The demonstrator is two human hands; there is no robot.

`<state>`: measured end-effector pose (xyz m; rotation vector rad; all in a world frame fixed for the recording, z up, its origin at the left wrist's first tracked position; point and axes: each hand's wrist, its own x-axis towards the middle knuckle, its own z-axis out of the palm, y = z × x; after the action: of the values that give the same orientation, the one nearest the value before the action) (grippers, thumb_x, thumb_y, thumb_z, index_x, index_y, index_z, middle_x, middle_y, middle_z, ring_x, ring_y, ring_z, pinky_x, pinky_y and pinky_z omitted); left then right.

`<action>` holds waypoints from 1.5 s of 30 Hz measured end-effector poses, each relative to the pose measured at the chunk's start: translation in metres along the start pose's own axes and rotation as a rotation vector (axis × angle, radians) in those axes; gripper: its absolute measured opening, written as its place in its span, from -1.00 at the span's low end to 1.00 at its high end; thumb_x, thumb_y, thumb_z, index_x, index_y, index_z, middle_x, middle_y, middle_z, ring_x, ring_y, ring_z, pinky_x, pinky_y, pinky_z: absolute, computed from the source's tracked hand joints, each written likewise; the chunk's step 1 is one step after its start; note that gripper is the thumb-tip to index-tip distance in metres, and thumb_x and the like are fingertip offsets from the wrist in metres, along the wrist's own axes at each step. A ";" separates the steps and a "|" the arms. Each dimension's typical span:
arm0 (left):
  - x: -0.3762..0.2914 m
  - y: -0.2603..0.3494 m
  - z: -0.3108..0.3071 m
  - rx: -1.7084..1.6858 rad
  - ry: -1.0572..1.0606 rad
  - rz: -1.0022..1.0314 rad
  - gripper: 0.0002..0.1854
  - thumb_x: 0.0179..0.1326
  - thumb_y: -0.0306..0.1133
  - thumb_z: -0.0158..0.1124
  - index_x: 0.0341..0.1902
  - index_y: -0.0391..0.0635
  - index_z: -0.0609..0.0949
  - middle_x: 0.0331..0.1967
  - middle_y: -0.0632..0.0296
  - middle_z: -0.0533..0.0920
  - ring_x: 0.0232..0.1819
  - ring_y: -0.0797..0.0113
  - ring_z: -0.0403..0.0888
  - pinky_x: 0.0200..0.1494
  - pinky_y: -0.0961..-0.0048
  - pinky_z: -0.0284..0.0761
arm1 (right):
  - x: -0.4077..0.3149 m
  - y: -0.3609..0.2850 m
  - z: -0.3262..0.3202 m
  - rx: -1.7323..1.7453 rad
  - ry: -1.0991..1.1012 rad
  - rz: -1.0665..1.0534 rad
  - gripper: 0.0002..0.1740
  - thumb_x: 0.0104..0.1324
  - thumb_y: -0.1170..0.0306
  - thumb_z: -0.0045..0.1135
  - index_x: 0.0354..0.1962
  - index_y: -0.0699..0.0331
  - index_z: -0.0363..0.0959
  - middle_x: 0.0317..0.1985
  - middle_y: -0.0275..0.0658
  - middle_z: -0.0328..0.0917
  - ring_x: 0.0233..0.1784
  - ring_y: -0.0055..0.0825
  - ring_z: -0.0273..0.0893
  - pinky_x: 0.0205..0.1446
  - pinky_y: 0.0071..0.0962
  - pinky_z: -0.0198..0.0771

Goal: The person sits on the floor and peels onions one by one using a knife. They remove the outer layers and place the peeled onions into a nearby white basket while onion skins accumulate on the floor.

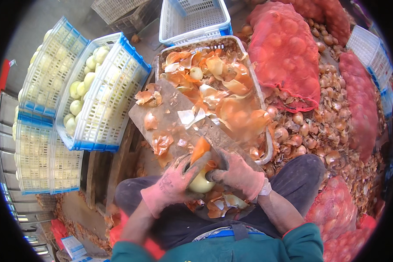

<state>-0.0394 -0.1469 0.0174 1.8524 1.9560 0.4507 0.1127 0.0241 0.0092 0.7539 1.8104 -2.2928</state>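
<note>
In front of my lap, my left hand [172, 186], in a pink glove with dark fingers, grips a partly peeled onion [201, 182]. Its lower side shows smooth pale flesh. A strip of orange onion skin [200, 150] stands up above the fingers. My right hand [240, 173], gloved alike, closes on the onion from the other side, its thumb against the flesh. Something narrow and grey shows by the right fingers, too blurred to name. Just beyond the hands lies a dirty board [160, 113] with loose skins, its far end over a white plastic crate [263, 108] full of peelings.
A small peeled onion [196, 73] lies among the peelings. Crates of peeled onions [104, 101] stand at left, beside wooden slats [118, 163]. An empty-looking crate [196, 23] stands behind. Red mesh sacks [285, 55] and loose unpeeled onions [298, 131] cover the right side.
</note>
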 end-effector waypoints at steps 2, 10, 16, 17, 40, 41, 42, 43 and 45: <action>0.003 -0.005 0.001 0.048 -0.023 0.000 0.28 -0.30 -0.10 0.68 0.54 -0.11 0.14 0.28 -0.19 0.41 0.22 -0.25 0.44 0.26 0.04 0.42 | -0.001 0.001 -0.001 -0.007 0.002 -0.057 -0.49 0.18 0.45 0.24 0.12 0.32 0.45 -0.08 -0.27 0.60 -0.07 -0.59 0.47 0.03 -0.43 0.45; -0.006 0.009 0.009 -0.409 0.268 -0.510 0.29 -0.18 -0.19 0.65 0.59 -0.02 -0.02 0.31 -0.14 0.42 0.28 -0.05 0.48 0.27 0.19 0.45 | 0.013 0.036 0.008 -0.453 0.138 -0.282 -0.63 0.22 0.44 0.15 -0.01 0.37 0.51 -0.23 0.02 0.60 -0.16 -0.28 0.58 -0.01 -0.31 0.45; -0.009 0.005 0.021 -0.548 0.392 -0.560 0.35 -0.19 -0.12 0.66 0.59 -0.11 -0.05 0.37 -0.07 0.40 0.31 0.12 0.47 0.29 0.26 0.41 | 0.033 0.042 -0.008 -0.349 0.440 -0.480 -0.67 0.23 0.41 0.12 -0.06 0.37 0.53 -0.32 0.11 0.62 -0.22 -0.01 0.63 -0.14 -0.24 0.53; -0.009 0.006 0.021 -0.555 0.397 -0.554 0.35 -0.19 -0.11 0.66 0.59 -0.11 -0.05 0.36 -0.07 0.41 0.31 0.12 0.47 0.29 0.26 0.41 | 0.040 0.044 -0.021 -0.412 0.452 -0.407 -0.64 0.22 0.42 0.13 -0.03 0.36 0.52 -0.28 0.12 0.62 -0.18 0.00 0.63 -0.11 -0.24 0.52; -0.018 0.001 0.034 -0.454 0.388 -0.477 0.32 -0.15 -0.05 0.66 0.57 -0.15 -0.02 0.20 -0.04 0.57 0.14 0.10 0.61 0.16 0.25 0.53 | 0.016 0.025 0.021 -0.184 0.202 -0.179 -0.69 0.27 0.39 0.18 -0.04 0.27 0.53 -0.33 0.06 0.63 -0.23 -0.14 0.66 -0.15 -0.29 0.52; -0.020 0.000 0.034 -0.445 0.368 -0.432 0.32 -0.14 -0.04 0.65 0.57 -0.16 -0.03 0.19 -0.04 0.58 0.14 0.12 0.62 0.16 0.25 0.53 | 0.019 0.027 0.019 -0.183 0.239 -0.190 -0.75 0.28 0.42 0.15 -0.08 0.26 0.55 -0.37 0.05 0.63 -0.27 -0.16 0.66 -0.19 -0.30 0.52; -0.021 -0.002 0.035 -0.436 0.378 -0.415 0.33 -0.15 -0.03 0.66 0.57 -0.16 -0.03 0.19 -0.04 0.58 0.14 0.13 0.61 0.16 0.25 0.53 | 0.024 0.030 0.016 -0.182 0.272 -0.200 -0.80 0.29 0.45 0.12 -0.13 0.25 0.57 -0.42 0.04 0.62 -0.30 -0.19 0.66 -0.23 -0.32 0.51; -0.021 -0.003 0.036 -0.425 0.387 -0.397 0.34 -0.16 -0.03 0.66 0.58 -0.16 -0.04 0.19 -0.04 0.57 0.14 0.13 0.61 0.16 0.26 0.52 | 0.031 0.031 0.008 -0.253 0.368 -0.249 -0.80 0.29 0.45 0.11 -0.13 0.27 0.55 -0.41 0.04 0.62 -0.31 -0.18 0.66 -0.22 -0.30 0.51; -0.019 -0.003 0.034 -0.437 0.386 -0.378 0.34 -0.16 -0.03 0.66 0.58 -0.16 -0.05 0.19 -0.04 0.57 0.15 0.14 0.61 0.16 0.26 0.52 | 0.041 0.037 -0.012 -0.395 0.564 -0.347 -0.79 0.30 0.44 0.11 -0.12 0.31 0.50 -0.38 0.03 0.62 -0.31 -0.18 0.65 -0.21 -0.27 0.52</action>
<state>-0.0245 -0.1679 -0.0125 1.1558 2.1613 1.0725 0.0950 0.0331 -0.0442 1.1691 2.7238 -1.8958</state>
